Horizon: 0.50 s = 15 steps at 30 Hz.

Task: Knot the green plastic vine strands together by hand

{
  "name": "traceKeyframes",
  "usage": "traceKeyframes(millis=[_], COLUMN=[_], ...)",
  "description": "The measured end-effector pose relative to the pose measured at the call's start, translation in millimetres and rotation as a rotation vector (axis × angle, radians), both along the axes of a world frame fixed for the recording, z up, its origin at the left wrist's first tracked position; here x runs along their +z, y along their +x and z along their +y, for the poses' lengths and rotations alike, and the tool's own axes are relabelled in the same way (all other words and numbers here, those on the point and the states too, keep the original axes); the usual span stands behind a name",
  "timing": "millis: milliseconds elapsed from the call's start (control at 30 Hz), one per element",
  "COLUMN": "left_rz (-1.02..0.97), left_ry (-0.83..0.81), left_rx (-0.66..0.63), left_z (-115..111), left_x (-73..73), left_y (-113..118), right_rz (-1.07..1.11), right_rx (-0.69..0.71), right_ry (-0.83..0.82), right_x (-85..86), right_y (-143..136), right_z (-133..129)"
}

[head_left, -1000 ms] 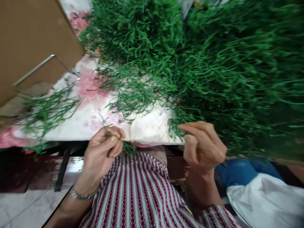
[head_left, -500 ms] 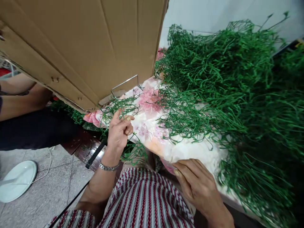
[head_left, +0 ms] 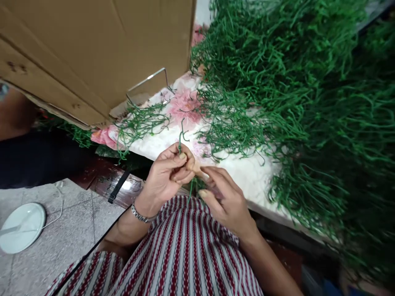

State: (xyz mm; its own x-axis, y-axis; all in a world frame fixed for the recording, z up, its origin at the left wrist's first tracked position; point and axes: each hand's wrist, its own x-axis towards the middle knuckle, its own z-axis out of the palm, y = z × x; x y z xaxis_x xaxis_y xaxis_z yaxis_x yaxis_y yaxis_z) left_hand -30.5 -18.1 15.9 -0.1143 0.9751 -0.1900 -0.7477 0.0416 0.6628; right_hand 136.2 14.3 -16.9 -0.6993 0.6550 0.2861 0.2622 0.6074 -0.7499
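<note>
In front of my lap, my left hand (head_left: 168,174) pinches a thin green artificial stem (head_left: 180,139) between thumb and fingers. The stem's forked tip points up above the fingertips, and a green length hangs below the hand. Close by on the right is my right hand (head_left: 228,197), its thumb and fingers apart with nothing visible between them. Its fingertips are beside the left hand's; whether they touch is unclear. Behind the hands, loose green stems (head_left: 234,127) lie on a floral-patterned cloth (head_left: 247,181).
A tall cardboard sheet (head_left: 92,49) stands at the left, with a bent metal wire frame (head_left: 148,80) at its foot. A large heap of green stems (head_left: 293,74) fills the right. Another person's arm (head_left: 15,113) shows at far left. A white round object (head_left: 23,228) rests on the floor.
My left hand has moved right and now holds a stem upright. My right hand has left the cloth's edge and come up beside it, with its fingers apart. The view has shifted slightly.
</note>
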Motion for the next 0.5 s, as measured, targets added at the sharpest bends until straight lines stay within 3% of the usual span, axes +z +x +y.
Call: traceKeyframes(millis=[133,300,500], left_rz=[0.008,0.123,0.072], left_ry=[0.051,0.079,0.06], left_rx=[-0.025,0.063,0.047], left_z=[0,-1,1], left_x=[0.4,-6.0,-4.4], left_y=[8,10,25], right_rz=[-0.018,0.075,-0.051], right_rx=[0.073,0.014,-0.006], right_ry=[-0.064,-0.19,-0.097], right_x=[-4.9,1.3,1.1], right_y=[2,28,33], right_z=[-2,-2,-2])
